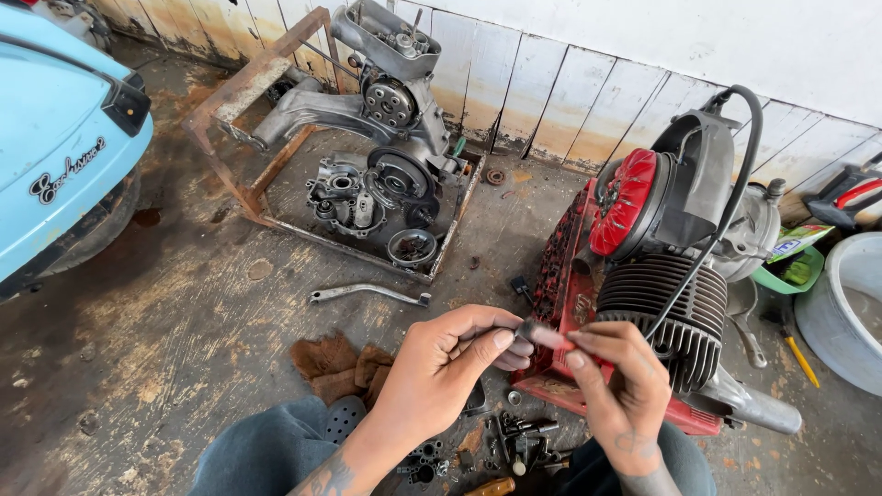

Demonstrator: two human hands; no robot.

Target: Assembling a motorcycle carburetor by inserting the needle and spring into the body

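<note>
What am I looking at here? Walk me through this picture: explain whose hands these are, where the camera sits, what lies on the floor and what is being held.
The camera sits on a person's head and looks down, so the two hands at the bottom are that person's own. The left hand and the right hand meet in the middle and pinch a small dark part between their fingertips; it is too blurred to tell what it is.

Below is a stained workshop floor. To the right stands a small engine with cooling fins and a red fan cover, resting on a red crate. Further back, a rusty metal frame surrounds a dismantled engine case. A bent metal lever lies on the floor, a brown rag near the knees, and loose bolts and small parts under the hands. A light blue scooter body shows at left.
</note>
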